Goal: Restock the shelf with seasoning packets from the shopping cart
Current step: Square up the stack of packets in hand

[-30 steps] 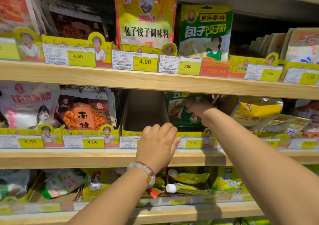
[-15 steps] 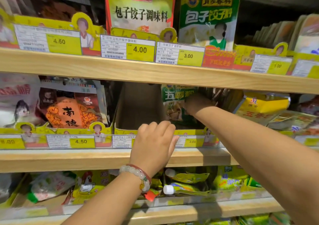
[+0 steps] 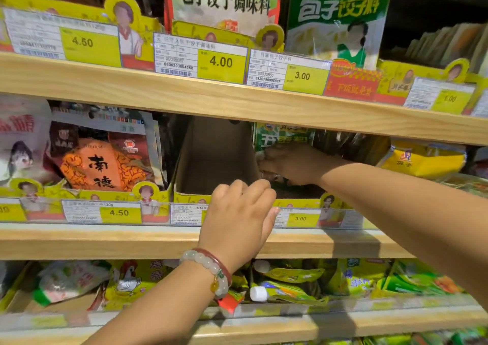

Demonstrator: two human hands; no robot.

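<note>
Now, right hand (image 3: 293, 163): reaches deep into the middle shelf (image 3: 105, 241), fingers curled round a stack of green seasoning packets (image 3: 284, 137), which stands upright in the right part of a cardboard display box (image 3: 214, 157).
Left hand (image 3: 237, 223): rests on the yellow front lip of that box, fingers bent over the edge, thumb pointing right; it holds nothing apart from the rim.
Wrist: the left one wears a pale bead bracelet (image 3: 208, 268) with a red band beside it.
Box: its left part shows bare brown cardboard.
Neighbours: orange packets (image 3: 103, 165) stand just left of the box; yellow packets (image 3: 422, 159) lie tilted to the right.
Price tags: a 3.00 tag (image 3: 301, 218) sits on the rail below the right hand, a 4.50 tag (image 3: 118, 212) farther left.
Upper shelf (image 3: 184, 93): carries two tall pouches, one yellow and red (image 3: 224, 1), one green (image 3: 338, 14), side by side.
Lower shelf: yellow and green pouches lie in a jumble.
</note>
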